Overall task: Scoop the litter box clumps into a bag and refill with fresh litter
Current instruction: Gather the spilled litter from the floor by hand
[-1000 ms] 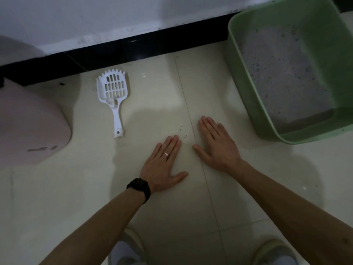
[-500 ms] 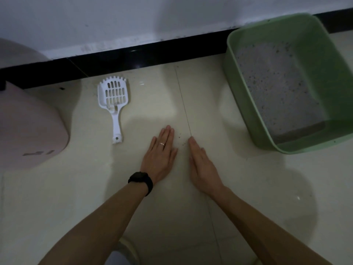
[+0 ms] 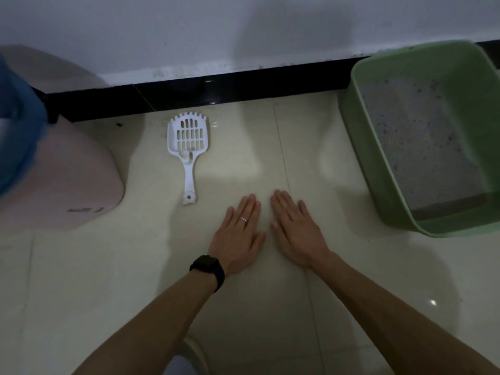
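Observation:
A green litter box (image 3: 362,147) stands on the floor at the right, holding pale grey litter (image 3: 414,147) with dark specks. A white slotted scoop (image 3: 188,147) lies on the tiles near the wall, handle towards me. My left hand (image 3: 238,235), with a ring and a black wrist band, rests flat on the floor just right of the scoop's handle. Beside it my right hand (image 3: 296,234) also lies flat with straight fingers, a short way left of the litter box. Neither hand holds anything.
A pink domed cover (image 3: 59,180) sits at the left, with something blue and blurred (image 3: 19,125) over its upper left. A black skirting (image 3: 230,87) runs along the white wall. Cream floor tiles (image 3: 108,280) spread around my arms, and a shoe tip (image 3: 192,353) shows below.
My hands have drawn together, side by side and flat on the floor. The view has shifted, so the scoop and litter box sit lower and the blue thing has come into view.

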{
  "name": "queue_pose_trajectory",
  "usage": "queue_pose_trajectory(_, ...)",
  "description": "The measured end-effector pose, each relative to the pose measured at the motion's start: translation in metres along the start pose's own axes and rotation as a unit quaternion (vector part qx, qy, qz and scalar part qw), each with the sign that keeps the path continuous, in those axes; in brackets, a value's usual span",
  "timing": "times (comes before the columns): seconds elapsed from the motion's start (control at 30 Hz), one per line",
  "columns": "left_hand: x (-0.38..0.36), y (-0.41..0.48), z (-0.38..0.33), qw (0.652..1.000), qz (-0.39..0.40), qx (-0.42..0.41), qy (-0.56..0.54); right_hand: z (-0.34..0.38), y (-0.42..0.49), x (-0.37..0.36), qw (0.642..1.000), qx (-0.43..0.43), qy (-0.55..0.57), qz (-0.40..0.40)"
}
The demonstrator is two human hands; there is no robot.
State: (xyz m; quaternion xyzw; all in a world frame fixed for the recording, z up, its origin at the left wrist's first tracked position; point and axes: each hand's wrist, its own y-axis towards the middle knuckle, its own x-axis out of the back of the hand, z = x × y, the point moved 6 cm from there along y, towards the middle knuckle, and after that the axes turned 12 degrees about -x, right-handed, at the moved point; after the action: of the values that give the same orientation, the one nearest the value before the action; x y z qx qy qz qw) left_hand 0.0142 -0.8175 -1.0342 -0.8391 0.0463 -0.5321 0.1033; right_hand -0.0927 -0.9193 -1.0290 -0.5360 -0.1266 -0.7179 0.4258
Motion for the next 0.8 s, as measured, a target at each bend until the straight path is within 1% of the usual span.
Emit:
queue_pose_trajectory(0.03, -0.001, -0.001, -0.005, 1.0, -0.008, -0.024, -0.01, 0.003, -0.004, 0.0, 0.999, 0.019, 0.035, -0.013)
queue_pose_trajectory(0.1, 0.003, -0.004, -0.006, 0.997, -0.042, -0.05, -0.032, -0.002, -0.005, 0.006, 0.995, 0.011, 0.082, -0.047)
queue_pose_trajectory(0.17, 0.012, -0.004, 0.011, 0.996, -0.085, -0.011, -0.023, -0.011, 0.004, 0.011, 0.997, -0.021, 0.056, -0.053)
queue_pose_trajectory(0.2, 0.017, -0.003, 0.022, 0.996, -0.093, 0.019, -0.008, -0.015, 0.008, 0.011, 0.998, -0.038, 0.023, -0.039)
queue_pose_trajectory(0.27, 0.026, 0.004, 0.042, 0.995, -0.079, 0.057, 0.012, -0.019, 0.012, 0.008, 0.998, -0.052, -0.046, 0.002)
queue_pose_trajectory(0.3, 0.029, 0.009, 0.05, 0.996, -0.064, 0.069, 0.004, -0.018, 0.009, 0.007, 0.996, -0.043, -0.071, 0.017)
queue_pose_trajectory(0.4, 0.032, 0.02, 0.061, 0.996, -0.017, 0.084, -0.001, -0.002, -0.014, 0.0, 0.994, 0.051, -0.09, 0.046)
queue_pose_trajectory(0.47, 0.027, 0.022, 0.055, 0.997, 0.001, 0.074, 0.02, 0.002, -0.026, -0.003, 0.992, 0.09, -0.068, 0.051)
queue_pose_trajectory(0.5, 0.023, 0.022, 0.05, 0.997, 0.007, 0.064, 0.03, 0.001, -0.025, 0.0, 0.995, 0.082, -0.05, 0.035)
queue_pose_trajectory(0.6, 0.013, 0.023, 0.026, 0.999, 0.014, 0.007, 0.048, -0.011, -0.008, 0.015, 1.0, 0.007, -0.014, -0.022)
queue_pose_trajectory(0.7, 0.003, 0.02, 0.0, 0.997, 0.022, -0.055, 0.046, -0.02, 0.008, 0.018, 0.999, -0.033, -0.029, -0.011)
queue_pose_trajectory(0.8, -0.001, 0.016, -0.013, 0.996, 0.01, -0.09, 0.024, -0.015, 0.01, 0.013, 0.998, -0.012, -0.061, 0.01)
